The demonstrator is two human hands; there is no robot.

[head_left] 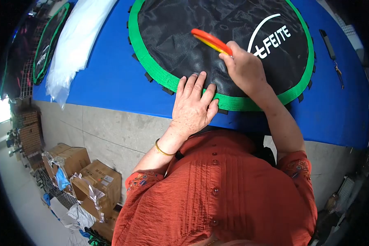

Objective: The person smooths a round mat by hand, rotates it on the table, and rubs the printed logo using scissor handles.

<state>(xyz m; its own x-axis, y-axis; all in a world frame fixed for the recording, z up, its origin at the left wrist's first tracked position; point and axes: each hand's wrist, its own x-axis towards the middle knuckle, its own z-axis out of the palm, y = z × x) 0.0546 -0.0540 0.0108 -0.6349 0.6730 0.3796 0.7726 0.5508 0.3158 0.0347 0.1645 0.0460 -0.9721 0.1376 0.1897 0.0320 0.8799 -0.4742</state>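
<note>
A round black mesh mat (184, 45) with a wide green border (160, 71) and white lettering lies on the blue table in front of me. My left hand (194, 98) rests on the near part of that border, its fingers flat and spread over the mesh. Raised above the mat, my right hand (247, 65) is closed around a slim, curved red-and-yellow tool (211, 40) that points up and left. Its exact kind cannot be made out. Short black tabs (167, 90) stick out around the mat's edge.
A stack of clear plastic (76, 39) lies on the table's left side, beside another green-edged black mat (47, 49). A black strip with a small clip (327, 43) lies on the blue table (110, 94) at right. Cardboard boxes (100, 180) stand on the floor below left.
</note>
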